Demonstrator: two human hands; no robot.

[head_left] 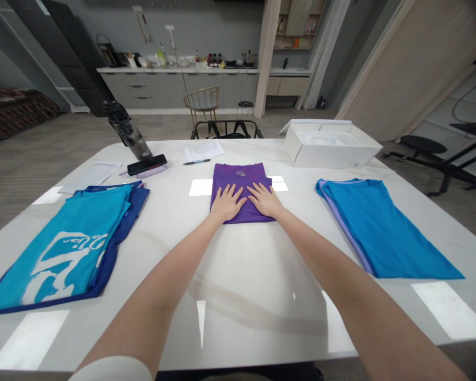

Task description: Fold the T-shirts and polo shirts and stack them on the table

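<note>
My left hand (228, 203) and my right hand (265, 199) lie flat side by side on a folded purple T-shirt (241, 177), fingers spread, pressing on its lower half. The shirt sits mid-table on a white marble-look table (238, 275). To the left lies a folded turquoise and navy shirt with a white print (65, 248). To the right lies a folded blue shirt with lilac edging (381, 227). Neither hand touches these two.
A white open box (329, 145) stands at the far right of the table. Behind the hands are a paper sheet with a pen (196, 162), a phone on a lilac pad (146, 165) and a tall dark bottle (129, 129). Stools, a chair and cabinets stand beyond.
</note>
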